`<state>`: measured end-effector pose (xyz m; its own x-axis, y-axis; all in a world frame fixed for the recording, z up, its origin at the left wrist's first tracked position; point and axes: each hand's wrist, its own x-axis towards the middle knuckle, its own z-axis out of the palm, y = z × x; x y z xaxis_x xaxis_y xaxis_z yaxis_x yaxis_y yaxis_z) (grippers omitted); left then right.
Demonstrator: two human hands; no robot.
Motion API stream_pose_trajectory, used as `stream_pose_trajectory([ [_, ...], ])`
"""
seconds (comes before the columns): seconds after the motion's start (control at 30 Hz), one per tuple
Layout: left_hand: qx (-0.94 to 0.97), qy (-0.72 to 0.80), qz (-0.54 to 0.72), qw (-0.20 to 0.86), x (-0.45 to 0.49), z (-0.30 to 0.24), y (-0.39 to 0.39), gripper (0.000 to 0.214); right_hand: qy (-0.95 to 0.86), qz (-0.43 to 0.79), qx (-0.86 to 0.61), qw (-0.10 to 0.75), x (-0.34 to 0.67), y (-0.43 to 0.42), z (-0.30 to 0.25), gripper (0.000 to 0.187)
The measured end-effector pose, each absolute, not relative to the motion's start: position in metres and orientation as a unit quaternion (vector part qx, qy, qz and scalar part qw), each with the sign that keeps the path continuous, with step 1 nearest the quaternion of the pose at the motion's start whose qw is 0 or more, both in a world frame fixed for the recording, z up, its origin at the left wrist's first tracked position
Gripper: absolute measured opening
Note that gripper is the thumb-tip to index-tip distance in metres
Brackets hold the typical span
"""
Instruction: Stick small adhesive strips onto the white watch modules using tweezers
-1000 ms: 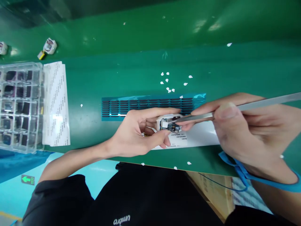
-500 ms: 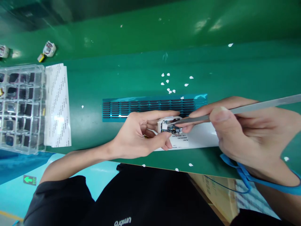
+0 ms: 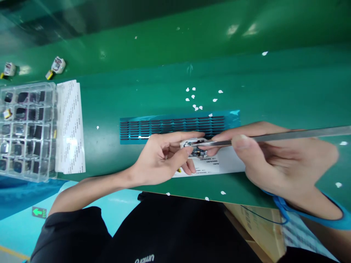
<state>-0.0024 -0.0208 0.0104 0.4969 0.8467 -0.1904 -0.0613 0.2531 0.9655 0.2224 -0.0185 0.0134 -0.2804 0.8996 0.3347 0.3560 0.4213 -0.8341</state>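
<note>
My left hand pinches a small white device with an exposed circuit board, holding it just above a white label sheet on the green table. My right hand grips long metal tweezers, whose tips reach leftward into the open device. Just behind both hands lies a blue strip carrying rows of dark narrow pieces. A blue wrist strap circles my right wrist.
A clear compartment tray of small parts stands at the left, with white liner sheets beside it. Two small white devices lie at the far left back. White scraps dot the green table. A cardboard box sits below the table edge.
The tweezers' tips have slid further left into the device, and my right hand has moved left and slightly down. The left hand has tilted the device flatter.
</note>
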Motion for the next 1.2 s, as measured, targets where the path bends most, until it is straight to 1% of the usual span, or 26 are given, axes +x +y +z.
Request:
stream_pose_trajectory([
  [0.1, 0.56, 0.388, 0.316, 0.661, -0.004, 0.013, -0.02, 0.03, -0.754, 0.266, -0.436, 0.413, 0.238, -0.018, 0.019, 0.025],
  [0.17, 0.62, 0.381, 0.316, 0.609, -0.004, 0.014, -0.02, 0.03, -0.759, 0.221, -0.45, 0.416, 0.255, -0.016, 0.022, 0.023],
  [0.27, 0.749, 0.347, 0.318, 0.466, 0.0, 0.013, -0.016, 0.025, -0.779, 0.199, -0.454, 0.385, 0.282, -0.009, 0.021, 0.021],
  [0.37, 0.863, 0.278, 0.298, 0.297, 0.011, 0.01, -0.008, 0.019, -0.803, 0.235, -0.431, 0.338, 0.302, -0.001, 0.014, 0.022],
  [0.47, 0.933, 0.194, 0.276, 0.124, 0.024, 0.004, 0.003, 0.016, -0.806, 0.264, -0.421, 0.322, 0.312, 0.005, 0.007, 0.022],
  [0.53, 0.949, 0.176, 0.252, 0.069, 0.032, -0.001, 0.009, 0.017, -0.804, 0.282, -0.409, 0.327, 0.317, 0.007, 0.003, 0.022],
  [0.6, 0.956, 0.182, 0.218, 0.067, 0.036, -0.006, 0.013, 0.019, -0.799, 0.299, -0.399, 0.337, 0.322, 0.008, 0.001, 0.025],
  [0.7, 0.961, 0.184, 0.183, 0.091, 0.038, -0.014, 0.017, 0.021, -0.788, 0.314, -0.402, 0.344, 0.329, 0.008, -0.002, 0.028],
  [0.87, 0.955, 0.179, 0.201, 0.125, 0.038, -0.02, 0.02, 0.019, -0.788, 0.335, -0.399, 0.328, 0.333, 0.008, -0.006, 0.022],
  [0.97, 0.954, 0.178, 0.205, 0.125, 0.04, -0.018, 0.021, 0.019, -0.807, 0.308, -0.371, 0.342, 0.329, 0.005, -0.006, 0.025],
  [1.03, 0.955, 0.179, 0.201, 0.125, 0.042, -0.017, 0.021, 0.021, -0.822, 0.28, -0.348, 0.353, 0.326, 0.0, -0.002, 0.033],
  [1.2, 0.961, 0.173, 0.191, 0.104, 0.043, -0.023, 0.021, 0.021, -0.834, 0.187, -0.359, 0.375, 0.316, -0.003, 0.011, 0.062],
])
